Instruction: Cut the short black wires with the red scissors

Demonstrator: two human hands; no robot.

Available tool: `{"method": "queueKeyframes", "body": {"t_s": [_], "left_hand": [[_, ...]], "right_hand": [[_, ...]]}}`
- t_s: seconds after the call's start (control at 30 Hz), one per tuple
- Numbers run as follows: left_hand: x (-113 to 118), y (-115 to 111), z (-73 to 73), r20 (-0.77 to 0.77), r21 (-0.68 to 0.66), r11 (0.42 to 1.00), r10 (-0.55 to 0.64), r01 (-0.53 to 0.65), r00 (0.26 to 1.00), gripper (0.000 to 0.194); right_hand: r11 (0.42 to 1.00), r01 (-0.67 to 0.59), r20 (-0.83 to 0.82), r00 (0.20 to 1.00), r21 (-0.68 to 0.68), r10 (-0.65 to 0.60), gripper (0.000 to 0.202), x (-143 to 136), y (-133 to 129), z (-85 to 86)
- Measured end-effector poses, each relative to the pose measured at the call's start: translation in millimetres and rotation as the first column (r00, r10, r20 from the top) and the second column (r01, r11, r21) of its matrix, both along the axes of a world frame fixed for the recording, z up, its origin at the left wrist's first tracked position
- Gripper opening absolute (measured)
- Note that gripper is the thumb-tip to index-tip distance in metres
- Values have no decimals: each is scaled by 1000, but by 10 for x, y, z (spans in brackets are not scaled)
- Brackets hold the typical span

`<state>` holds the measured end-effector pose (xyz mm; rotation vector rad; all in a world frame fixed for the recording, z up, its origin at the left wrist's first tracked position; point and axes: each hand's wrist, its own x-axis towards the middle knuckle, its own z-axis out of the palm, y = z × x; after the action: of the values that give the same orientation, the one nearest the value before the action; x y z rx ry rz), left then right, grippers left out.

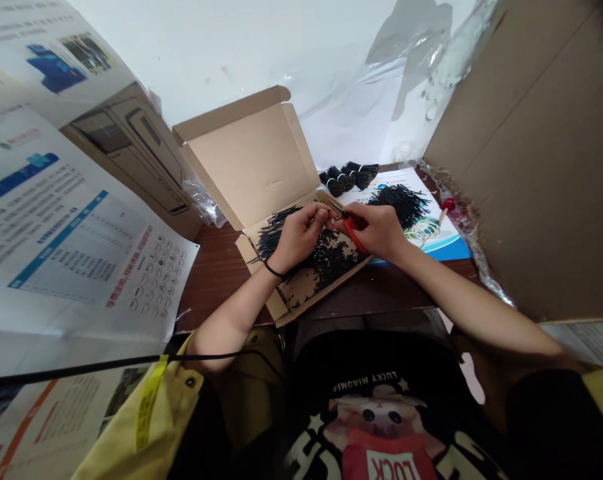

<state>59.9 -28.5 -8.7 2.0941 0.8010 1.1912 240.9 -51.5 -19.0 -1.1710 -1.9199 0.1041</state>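
Above an open cardboard box [266, 160], my left hand [296, 233] is closed in a pinch. What its fingertips hold is too small to make out. My right hand [379, 230] is wrapped round red-handled scissors [354, 237], with the blades pointing toward the left fingertips. Beneath both hands, the box holds long thin black strands [276, 230] on the left. Many short black cut pieces [334, 260] are scattered over its bottom. A black band circles my left wrist.
Several bundles of black strands [349, 177] tied with white bands lie behind the box. To the right, a loose black pile [399, 203] and pale rubber bands [424, 231] rest on a printed sheet [446, 250]. Large cardboard [541, 167] stands right; printed papers [81, 233] hang left.
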Motion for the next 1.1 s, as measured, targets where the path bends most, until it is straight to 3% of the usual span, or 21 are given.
{"method": "queueKeyframes", "body": {"t_s": [0.17,0.5,0.9,1.1], "left_hand": [[-6,-8,18,-3,6,998,63,-63,998,27],[-10,-11,29,-36,36,997,70,-68,997,27],[-4,-1,3,-71,34,993,111,-109,991,22],[8,7,0,2,-57,994,91,-91,996,23]], "right_hand": [[1000,-14,13,1000,8,14,41,-17,-13,4],[999,-25,30,999,22,24,38,-9,-10,-3],[1000,26,166,986,-13,-23,36,25,12,-1],[995,89,76,993,-40,-86,36,20,7,-9]]}}
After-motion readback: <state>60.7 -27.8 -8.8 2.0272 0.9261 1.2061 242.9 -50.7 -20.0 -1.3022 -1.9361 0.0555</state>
